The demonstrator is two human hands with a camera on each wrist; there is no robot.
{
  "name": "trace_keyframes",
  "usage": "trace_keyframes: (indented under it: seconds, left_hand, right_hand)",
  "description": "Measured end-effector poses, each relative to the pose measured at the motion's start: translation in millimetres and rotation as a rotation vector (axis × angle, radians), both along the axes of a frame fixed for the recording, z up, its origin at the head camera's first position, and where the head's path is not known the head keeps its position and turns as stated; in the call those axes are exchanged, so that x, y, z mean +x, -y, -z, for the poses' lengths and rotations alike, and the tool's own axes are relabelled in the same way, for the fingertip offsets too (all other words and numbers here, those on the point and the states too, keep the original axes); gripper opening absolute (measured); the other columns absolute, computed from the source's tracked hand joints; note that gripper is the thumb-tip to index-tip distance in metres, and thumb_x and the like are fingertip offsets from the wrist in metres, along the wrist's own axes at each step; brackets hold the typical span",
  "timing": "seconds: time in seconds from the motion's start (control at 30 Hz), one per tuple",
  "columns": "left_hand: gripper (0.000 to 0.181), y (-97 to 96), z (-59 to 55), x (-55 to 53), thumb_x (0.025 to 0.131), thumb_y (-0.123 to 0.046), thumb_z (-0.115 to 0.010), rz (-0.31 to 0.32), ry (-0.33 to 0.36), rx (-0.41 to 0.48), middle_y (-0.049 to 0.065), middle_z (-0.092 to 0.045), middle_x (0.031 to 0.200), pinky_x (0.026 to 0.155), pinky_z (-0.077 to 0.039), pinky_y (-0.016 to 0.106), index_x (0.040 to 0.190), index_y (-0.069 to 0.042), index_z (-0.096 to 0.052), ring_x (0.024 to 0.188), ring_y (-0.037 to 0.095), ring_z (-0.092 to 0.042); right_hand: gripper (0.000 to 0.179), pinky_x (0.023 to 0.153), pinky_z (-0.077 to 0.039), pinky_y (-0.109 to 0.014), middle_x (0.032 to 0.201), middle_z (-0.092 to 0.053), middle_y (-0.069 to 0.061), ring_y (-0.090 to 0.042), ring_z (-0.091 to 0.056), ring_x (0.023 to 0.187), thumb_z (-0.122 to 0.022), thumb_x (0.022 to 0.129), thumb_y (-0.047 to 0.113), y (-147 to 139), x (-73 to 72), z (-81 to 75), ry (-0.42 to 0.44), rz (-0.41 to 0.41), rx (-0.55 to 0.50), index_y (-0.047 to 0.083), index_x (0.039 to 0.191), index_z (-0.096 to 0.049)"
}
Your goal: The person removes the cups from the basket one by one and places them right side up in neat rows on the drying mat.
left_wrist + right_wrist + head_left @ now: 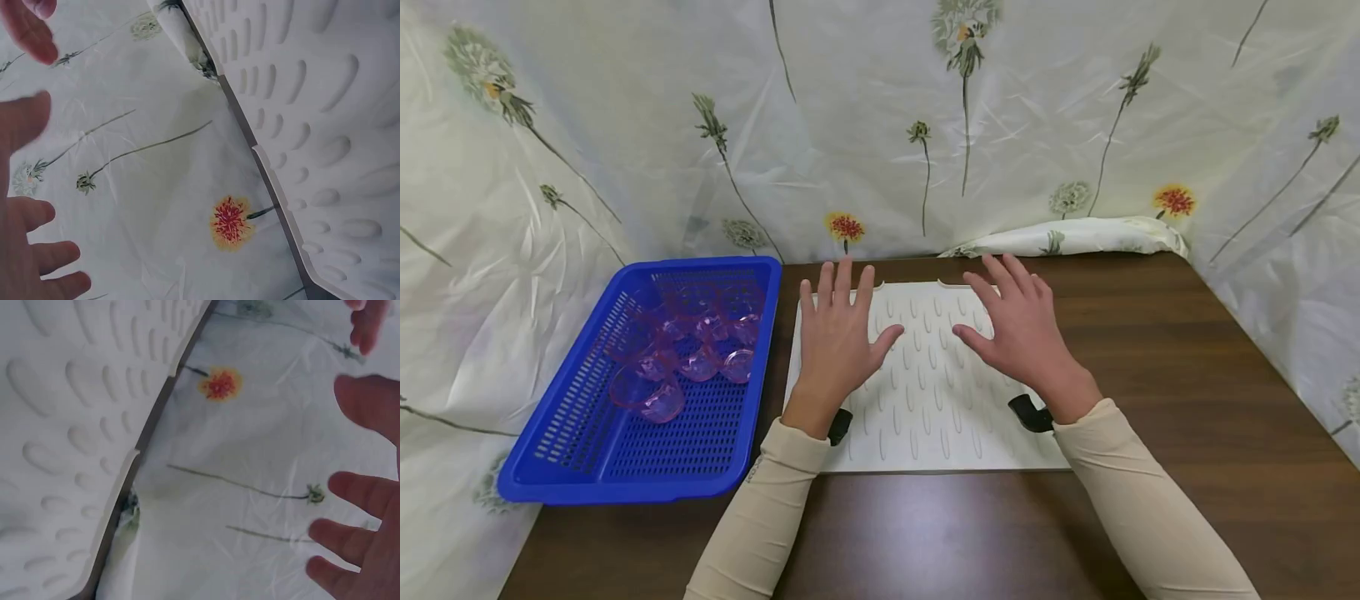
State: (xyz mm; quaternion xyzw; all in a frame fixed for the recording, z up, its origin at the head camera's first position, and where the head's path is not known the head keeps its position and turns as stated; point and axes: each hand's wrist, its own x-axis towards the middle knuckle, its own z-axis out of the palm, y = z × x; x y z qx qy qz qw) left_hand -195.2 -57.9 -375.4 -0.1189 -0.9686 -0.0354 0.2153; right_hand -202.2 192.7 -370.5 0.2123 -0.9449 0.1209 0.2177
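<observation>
My left hand (pixel 838 342) is spread over the left side of a white ridged mat (pixel 925 392), its fingers straight and holding nothing. Over the mat's right side is my right hand (pixel 1018 325), palm down, fingers extended, also with nothing in its grasp. Both wrist views show the fingers apart and bare, with the mat's raised oval bumps beside them. To the left stands a blue plastic basket (pixel 625 492) with several clear pink cups (pixel 647 387) in it. Some cups overlap, so the farther ones are partly hidden.
A dark wooden table (pixel 1150 350) lies beneath the mat and basket. Behind it hangs a pale curtain (pixel 850 125) printed with flowers, and a fold of cloth (pixel 1075 237) rests on the table's back edge. Black straps (pixel 1030 412) show at the wrists.
</observation>
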Motion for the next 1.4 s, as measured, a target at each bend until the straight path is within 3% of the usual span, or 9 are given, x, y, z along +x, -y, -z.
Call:
trace_keyframes:
  seconds: [0.13, 0.27, 0.57, 0.8, 1.0, 1.17, 1.4]
  left_hand:
    - [0.065, 0.5, -3.7, 4.2, 0.093, -0.046, -0.063, 0.092, -0.081, 0.055, 0.013, -0.045, 0.153, 0.118, -0.033, 0.056, 0.147, -0.012, -0.045, 0.143, 0.032, -0.041]
    - [0.055, -0.1, -7.0, 9.3, 0.093, -0.038, -0.065, 0.143, -0.137, 0.074, 0.012, -0.054, 0.145, 0.115, -0.038, 0.053, 0.139, -0.01, -0.053, 0.137, 0.031, -0.048]
    - [0.054, -0.1, -15.2, 21.5, 0.092, -0.035, -0.067, 0.181, -0.132, 0.11, 0.011, -0.056, 0.143, 0.113, -0.04, 0.05, 0.138, -0.009, -0.056, 0.135, 0.031, -0.048]
    - [0.055, 7.1, -26.6, 36.9, 0.091, -0.036, -0.068, 0.194, -0.155, 0.097, 0.012, -0.056, 0.143, 0.112, -0.041, 0.049, 0.137, -0.008, -0.056, 0.136, 0.032, -0.048]
    - [0.056, 22.3, -40.0, 54.2, 0.09, -0.034, -0.069, 0.177, -0.174, 0.093, 0.014, -0.055, 0.143, 0.113, -0.04, 0.053, 0.137, -0.008, -0.055, 0.137, 0.034, -0.047]
    - [0.057, 39.4, -49.3, 66.9, 0.091, -0.033, -0.069, 0.159, -0.141, 0.086, 0.015, -0.052, 0.147, 0.114, -0.038, 0.056, 0.139, -0.007, -0.054, 0.14, 0.035, -0.044]
    - [0.059, 72.6, -53.2, 79.2, 0.089, -0.032, -0.071, 0.157, -0.134, 0.075, 0.018, -0.05, 0.148, 0.114, -0.037, 0.059, 0.139, -0.005, -0.054, 0.141, 0.038, -0.043]
  right_hand:
    - [0.046, 0.101, -0.043, -0.061, 0.136, -0.059, -0.019, -0.04, -0.048, 0.132, -0.075, 0.086, 0.023, -1, 1.5, -3.9, -0.005, -0.12, -0.114, 0.003, 0.126, -0.064]
    - [0.038, 0.101, -0.047, -0.054, 0.126, -0.065, -0.019, -0.038, -0.055, 0.122, -0.075, 0.086, 0.017, -6, 5.5, -9.9, 0.031, -0.19, -0.14, 0.0, 0.119, -0.067]
    - [0.037, 0.101, -0.046, -0.053, 0.126, -0.065, -0.018, -0.037, -0.054, 0.122, -0.074, 0.087, 0.018, -24, 9.9, -16.5, 0.119, -0.188, -0.039, 0.002, 0.119, -0.067]
    - [0.041, 0.106, -0.04, -0.056, 0.13, -0.062, -0.021, -0.04, -0.049, 0.127, -0.073, 0.088, 0.02, -52, 20.5, -18.1, 0.255, -0.145, 0.047, 0.001, 0.124, -0.064]
    - [0.052, 0.106, -0.039, -0.061, 0.135, -0.058, -0.026, -0.045, -0.047, 0.128, -0.074, 0.087, 0.026, -82, 32.0, -7.2, 0.378, -0.099, 0.128, -0.001, 0.13, -0.06]
    - [0.065, 0.103, -0.039, -0.065, 0.14, -0.054, -0.025, -0.046, -0.045, 0.13, -0.077, 0.085, 0.036, -105, 45.8, 8.5, 0.465, -0.084, 0.141, 0.001, 0.135, -0.056]
    - [0.083, 0.096, -0.042, -0.068, 0.145, -0.048, -0.026, -0.048, -0.043, 0.13, -0.079, 0.078, 0.051, -128, 67.2, 36.5, 0.519, -0.075, 0.155, 0.001, 0.139, -0.052]
